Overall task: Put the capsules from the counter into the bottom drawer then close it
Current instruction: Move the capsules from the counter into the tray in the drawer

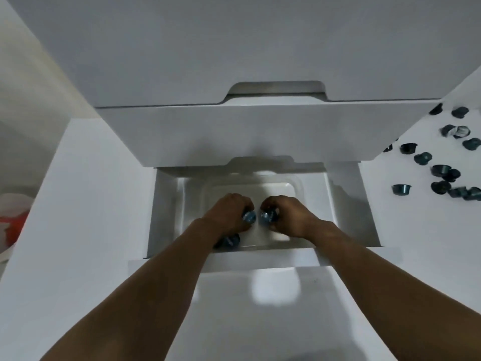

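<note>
The bottom drawer (166,204) stands pulled open below me, a clear plastic tray (291,186) inside it. Both hands reach down into the tray. My left hand (229,212) is shut on dark teal capsules (249,217), and my right hand (286,213) is shut on more capsules (268,216). Another capsule (230,241) lies in the tray under my left wrist. Several dark teal capsules (442,170) are scattered on the white counter (416,230) at the right.
White drawer fronts (234,131) with cut-out handles rise above the open drawer. A white side panel (78,204) stands on the left, with a red and white object (13,225) on the floor beyond it.
</note>
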`<state>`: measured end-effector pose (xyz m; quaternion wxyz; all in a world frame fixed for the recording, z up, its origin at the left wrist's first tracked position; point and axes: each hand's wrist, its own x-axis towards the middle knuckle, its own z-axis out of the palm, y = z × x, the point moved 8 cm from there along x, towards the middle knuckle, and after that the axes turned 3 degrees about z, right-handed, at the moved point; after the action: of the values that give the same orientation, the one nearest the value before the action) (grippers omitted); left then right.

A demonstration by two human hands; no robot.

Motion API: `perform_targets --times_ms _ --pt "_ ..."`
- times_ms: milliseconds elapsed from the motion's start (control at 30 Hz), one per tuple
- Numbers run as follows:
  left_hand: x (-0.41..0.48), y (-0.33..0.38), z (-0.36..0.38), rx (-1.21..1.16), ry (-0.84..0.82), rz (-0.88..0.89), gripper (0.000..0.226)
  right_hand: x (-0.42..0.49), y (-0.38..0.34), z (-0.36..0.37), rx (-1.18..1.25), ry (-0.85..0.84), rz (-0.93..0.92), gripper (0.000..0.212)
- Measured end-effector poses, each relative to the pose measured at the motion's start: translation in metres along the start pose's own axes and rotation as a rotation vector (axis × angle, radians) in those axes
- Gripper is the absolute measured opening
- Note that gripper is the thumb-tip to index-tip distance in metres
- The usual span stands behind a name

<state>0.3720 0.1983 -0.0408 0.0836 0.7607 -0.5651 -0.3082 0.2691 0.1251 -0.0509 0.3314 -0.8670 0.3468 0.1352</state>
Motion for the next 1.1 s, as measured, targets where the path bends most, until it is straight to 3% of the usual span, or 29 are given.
perform_targets --times_ms 300,433,1100 --pt "0.004 -0.013 0.013 -0.075 -0.083 0.009 0.04 0.004 0.002 0.005 0.042 -0.009 -0.001 0.029" --pt "0.004 -0.015 0.012 -0.117 -0.085 -0.029 0.028 0.005 0.006 0.006 0.044 -0.019 0.031 0.027" --pt "-0.001 -0.007 0.029 -0.052 -0.239 -0.072 0.018 -0.002 0.003 0.026 0.001 -0.251 0.085 0.018"
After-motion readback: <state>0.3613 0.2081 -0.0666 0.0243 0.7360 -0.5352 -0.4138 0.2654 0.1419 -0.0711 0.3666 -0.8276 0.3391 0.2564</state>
